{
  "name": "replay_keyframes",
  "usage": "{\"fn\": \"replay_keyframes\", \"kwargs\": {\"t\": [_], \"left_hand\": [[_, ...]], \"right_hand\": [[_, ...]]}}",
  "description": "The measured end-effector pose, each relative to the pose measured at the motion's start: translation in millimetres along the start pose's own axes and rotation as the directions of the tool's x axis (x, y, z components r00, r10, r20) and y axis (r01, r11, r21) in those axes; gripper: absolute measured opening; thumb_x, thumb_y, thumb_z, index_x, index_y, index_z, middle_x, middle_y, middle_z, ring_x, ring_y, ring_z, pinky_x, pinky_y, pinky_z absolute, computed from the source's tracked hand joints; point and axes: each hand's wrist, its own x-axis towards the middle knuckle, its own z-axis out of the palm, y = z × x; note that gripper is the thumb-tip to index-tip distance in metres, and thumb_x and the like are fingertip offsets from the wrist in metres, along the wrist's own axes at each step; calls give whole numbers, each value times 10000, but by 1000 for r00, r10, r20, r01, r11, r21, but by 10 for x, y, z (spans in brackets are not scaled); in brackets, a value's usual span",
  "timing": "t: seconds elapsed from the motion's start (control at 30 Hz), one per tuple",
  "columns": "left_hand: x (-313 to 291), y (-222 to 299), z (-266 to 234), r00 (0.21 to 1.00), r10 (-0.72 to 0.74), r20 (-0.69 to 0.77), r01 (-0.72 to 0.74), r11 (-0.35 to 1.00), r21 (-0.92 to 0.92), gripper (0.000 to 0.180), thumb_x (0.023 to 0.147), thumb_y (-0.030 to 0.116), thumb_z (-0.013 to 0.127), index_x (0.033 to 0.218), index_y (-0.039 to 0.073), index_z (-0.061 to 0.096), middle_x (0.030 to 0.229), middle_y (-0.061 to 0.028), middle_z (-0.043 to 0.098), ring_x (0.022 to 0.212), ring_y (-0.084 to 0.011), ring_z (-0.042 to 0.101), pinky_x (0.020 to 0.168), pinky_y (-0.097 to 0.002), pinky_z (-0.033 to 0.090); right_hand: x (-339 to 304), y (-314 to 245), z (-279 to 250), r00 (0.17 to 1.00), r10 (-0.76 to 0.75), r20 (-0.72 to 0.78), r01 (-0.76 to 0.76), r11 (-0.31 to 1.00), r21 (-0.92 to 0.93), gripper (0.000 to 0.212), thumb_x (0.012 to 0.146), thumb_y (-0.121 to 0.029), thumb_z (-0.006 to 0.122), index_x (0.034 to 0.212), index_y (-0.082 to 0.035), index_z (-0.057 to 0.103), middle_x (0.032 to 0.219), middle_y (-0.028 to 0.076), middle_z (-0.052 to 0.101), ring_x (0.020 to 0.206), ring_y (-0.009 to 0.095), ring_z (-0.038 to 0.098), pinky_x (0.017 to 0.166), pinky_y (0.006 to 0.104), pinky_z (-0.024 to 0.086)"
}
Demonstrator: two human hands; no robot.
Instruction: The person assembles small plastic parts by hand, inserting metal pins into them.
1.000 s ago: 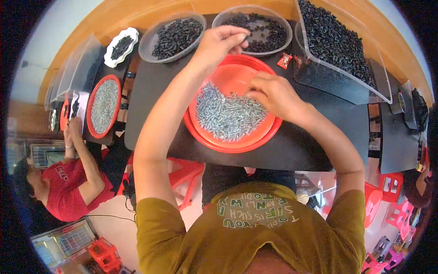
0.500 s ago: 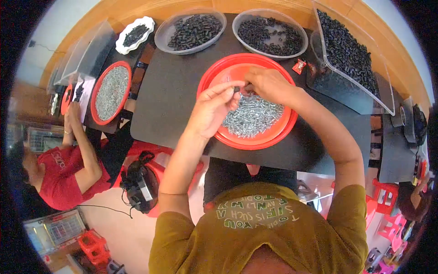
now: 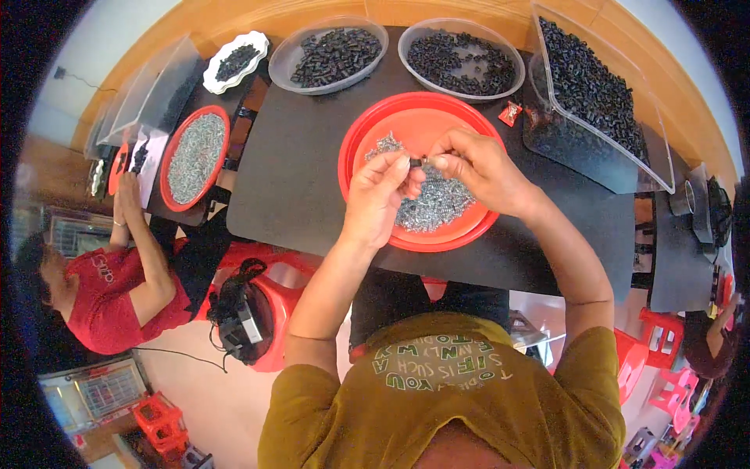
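Note:
Over a round red tray (image 3: 355, 125), my two hands meet with their fingertips close together. A small black plastic piece (image 3: 416, 162) sticks out from the pinched thumb and finger of my left hand (image 3: 373, 195). My right hand (image 3: 494, 173) is pinched against the end of that piece; whatever lies between its fingertips is too small to make out. Below the hands, a heap of small silver metal parts (image 3: 433, 209), screw-like in look, covers the near part of the tray.
Two clear bowls of black pieces, the left bowl (image 3: 283, 76) and the right bowl (image 3: 512, 90), stand at the back. A tilted clear bin (image 3: 578, 160) of black pieces is at right, near a small red packet (image 3: 510, 114). At left a person (image 3: 117, 293) works beside another red tray (image 3: 166, 187).
My right hand has come down and right from the tray's far side to meet the black piece. My left hand has shifted slightly right, still pinching it.

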Motion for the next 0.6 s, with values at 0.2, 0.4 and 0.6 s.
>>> {"fn": "replay_keyframes", "kwargs": {"t": [0.2, 0.4, 0.6], "left_hand": [[-88, -69, 168, 1000, 10, -13, -10, 1000, -10, 116, 764, 69, 540, 862, 7, 540, 800, -115, 587, 671, -149, 561, 615, -239, 454], [-120, -113, 157, 994, -67, 91, 86, 972, -219, 186, 771, 90, 532, 947, 35, 508, 817, -80, 567, 722, -156, 553, 643, -249, 453], [-138, -153, 80, 997, -51, 64, 70, 934, -350, 230, 795, 132, 501, 1011, 56, 475, 869, -55, 541, 801, -154, 528, 682, -260, 440]], "right_hand": [[-65, 135, 129, 966, -179, -187, 145, 972, -185, 126, 732, -102, 545, 802, -4, 509, 708, 121, 534, 681, 261, 546, 591, 334, 422], [-65, 118, 190, 856, -342, -389, 191, 906, -377, 120, 722, -114, 561, 764, -10, 519, 716, 113, 535, 682, 266, 549, 591, 340, 424], [-153, 55, 173, 926, -171, -337, 100, 971, -219, 118, 724, -117, 565, 767, -17, 522, 735, 110, 531, 668, 259, 553, 562, 324, 435]]}}
